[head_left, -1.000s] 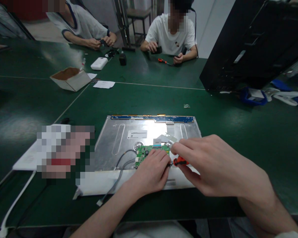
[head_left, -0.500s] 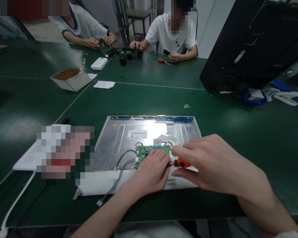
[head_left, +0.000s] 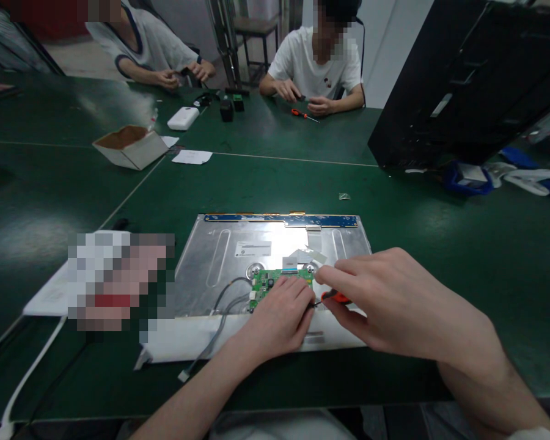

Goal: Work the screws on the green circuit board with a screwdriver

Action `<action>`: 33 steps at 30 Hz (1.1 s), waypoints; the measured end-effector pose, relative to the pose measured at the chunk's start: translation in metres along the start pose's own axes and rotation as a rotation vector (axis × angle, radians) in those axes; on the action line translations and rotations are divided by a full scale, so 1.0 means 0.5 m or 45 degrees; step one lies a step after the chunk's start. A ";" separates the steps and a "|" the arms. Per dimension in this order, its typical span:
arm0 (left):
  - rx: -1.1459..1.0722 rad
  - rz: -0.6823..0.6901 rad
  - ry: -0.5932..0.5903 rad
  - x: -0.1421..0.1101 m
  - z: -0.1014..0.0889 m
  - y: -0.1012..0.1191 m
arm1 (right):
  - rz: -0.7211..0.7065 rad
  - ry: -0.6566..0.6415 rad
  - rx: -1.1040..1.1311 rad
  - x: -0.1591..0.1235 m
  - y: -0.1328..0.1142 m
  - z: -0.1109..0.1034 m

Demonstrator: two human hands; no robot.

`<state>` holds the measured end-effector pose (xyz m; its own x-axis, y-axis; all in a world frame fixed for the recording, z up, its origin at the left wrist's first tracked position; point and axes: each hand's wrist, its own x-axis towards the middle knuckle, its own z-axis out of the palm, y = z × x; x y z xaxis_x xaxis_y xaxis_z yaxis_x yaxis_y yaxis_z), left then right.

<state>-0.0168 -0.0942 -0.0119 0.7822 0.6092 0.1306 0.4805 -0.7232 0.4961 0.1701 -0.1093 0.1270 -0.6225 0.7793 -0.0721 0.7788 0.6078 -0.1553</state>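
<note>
From my remote view, my left hand (head_left: 282, 311) lies palm down over the green circuit board (head_left: 262, 285), fingers together and bent; I cannot tell whether their tips pinch anything. My right hand (head_left: 332, 292) comes in from the right, wrist raised, its thumb and fingers pinching the orange handle of a screwdriver (head_left: 334, 297), whose shaft points left to my left fingertips. Compared with 0.5 s ago, my right thumb is up against the handle, while my left hand matches its earlier pose. The board sits on the metal back of the display panel (head_left: 201, 263), which lies on the green table (head_left: 266, 183). Across it, a person's 2 hands (head_left: 305, 98) are now near each other.
</note>
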 end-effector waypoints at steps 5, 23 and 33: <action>0.013 0.001 -0.015 0.001 -0.001 0.000 | 0.006 -0.005 0.005 -0.001 0.001 0.000; 0.028 0.012 0.012 0.002 -0.001 0.003 | -0.048 0.010 0.041 0.002 -0.002 -0.002; 0.040 0.031 -0.001 0.000 0.002 -0.001 | 0.017 0.003 -0.059 0.002 -0.003 0.004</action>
<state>-0.0169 -0.0941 -0.0131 0.7941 0.5909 0.1422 0.4731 -0.7478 0.4658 0.1681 -0.1099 0.1252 -0.6122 0.7874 -0.0719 0.7896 0.6040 -0.1088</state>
